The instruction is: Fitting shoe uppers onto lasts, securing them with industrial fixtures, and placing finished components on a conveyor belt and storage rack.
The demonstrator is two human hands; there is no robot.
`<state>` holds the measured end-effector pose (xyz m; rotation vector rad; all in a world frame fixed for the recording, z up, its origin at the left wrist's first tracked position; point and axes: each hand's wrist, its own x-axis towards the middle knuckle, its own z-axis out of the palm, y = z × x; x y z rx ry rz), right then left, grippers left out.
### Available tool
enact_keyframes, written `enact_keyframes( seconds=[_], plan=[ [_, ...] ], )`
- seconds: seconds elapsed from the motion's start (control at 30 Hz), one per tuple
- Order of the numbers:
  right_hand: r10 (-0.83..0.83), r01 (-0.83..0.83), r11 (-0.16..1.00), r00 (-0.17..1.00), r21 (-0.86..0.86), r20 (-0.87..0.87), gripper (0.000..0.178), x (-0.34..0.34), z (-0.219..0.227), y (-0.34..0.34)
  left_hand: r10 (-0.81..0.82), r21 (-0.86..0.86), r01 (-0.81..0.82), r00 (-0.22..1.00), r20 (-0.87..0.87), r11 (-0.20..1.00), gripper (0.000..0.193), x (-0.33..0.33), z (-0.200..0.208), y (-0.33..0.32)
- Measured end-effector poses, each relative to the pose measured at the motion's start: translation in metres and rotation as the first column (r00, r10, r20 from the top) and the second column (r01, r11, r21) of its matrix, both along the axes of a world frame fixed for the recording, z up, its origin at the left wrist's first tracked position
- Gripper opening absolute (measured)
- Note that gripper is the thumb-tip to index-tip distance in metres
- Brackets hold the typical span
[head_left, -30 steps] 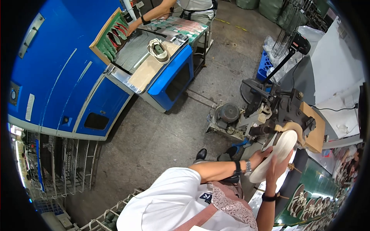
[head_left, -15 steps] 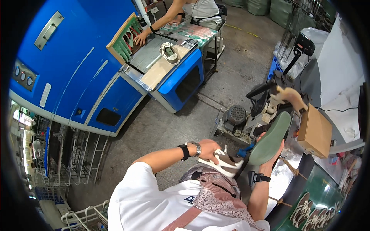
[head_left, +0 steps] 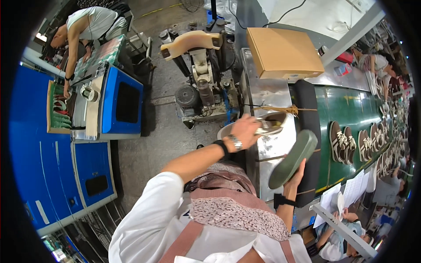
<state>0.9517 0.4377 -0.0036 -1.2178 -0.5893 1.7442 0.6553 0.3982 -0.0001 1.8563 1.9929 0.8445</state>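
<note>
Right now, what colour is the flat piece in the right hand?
The piece is dark green; the head view shows it best.

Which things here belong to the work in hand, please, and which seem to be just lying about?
Likely part of the work:
shoe, held by the left hand
green sole-shaped piece, held by the right hand
possibly the brown shoes on the green belt

Apparently just lying about:
cardboard box on the metal bench
white paper sheets
</note>
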Motion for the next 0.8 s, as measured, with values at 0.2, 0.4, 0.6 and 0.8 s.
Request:
enact_keyframes(
  seconds=[0.2,0.4,0.6,0.8],
  plan=[
    [-0.168,-0.071,0.977,0.334,0.202,0.928,0.056,0.137,-0.122,-0.056,-0.374,-0.212,0.330,0.900,-0.221,0.920,0.039,0.112,-0.098,0.059],
    [-0.014,-0.173,0.984,0.083,0.028,0.996,0.060,0.163,-0.148,-0.070,-0.195,-0.037,0.197,0.979,0.067,0.980,0.039,-0.002,-0.035,-0.018],
    [0.045,-0.117,0.991,-0.157,-0.064,0.987,0.061,0.127,-0.141,-0.063,0.692,-0.136,-0.737,0.671,-0.266,0.662,0.043,-0.291,0.017,-0.166],
    [0.058,-0.301,0.951,-0.056,-0.072,0.997,0.064,-0.002,-0.165,-0.063,0.948,-0.196,-0.953,-0.173,-0.267,-0.230,0.090,-0.598,0.019,-0.318]
  ],
)
